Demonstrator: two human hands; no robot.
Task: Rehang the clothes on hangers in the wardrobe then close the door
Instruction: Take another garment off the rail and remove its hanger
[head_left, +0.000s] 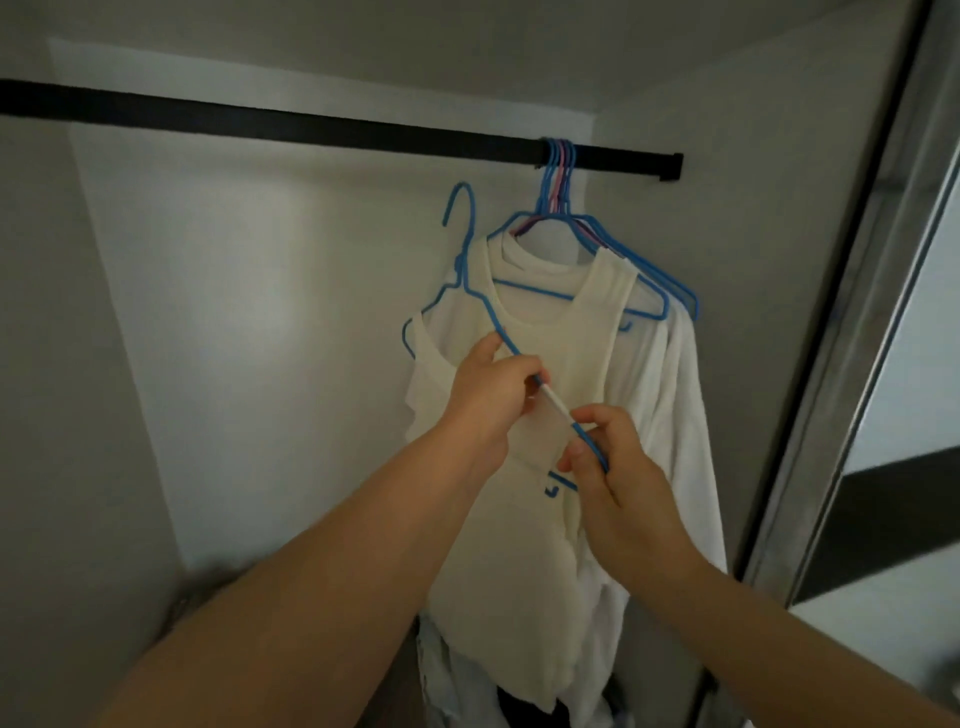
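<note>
A thin blue wire hanger is held tilted below the black wardrobe rail, its hook free of the rail. Its sloping arm is gripped by the left hand, thumb above and fingers curled beneath. A cream sleeveless top is draped on it, one strap stretched along the arm between the hands. The arm's lower end is pinched by the right hand. Near the rail's right end, a white shirt hangs on bunched blue and pink hangers. A mirrored sliding door stands at the right edge.

walls: pale grey, plain | light: dim | right: metal frame
</note>
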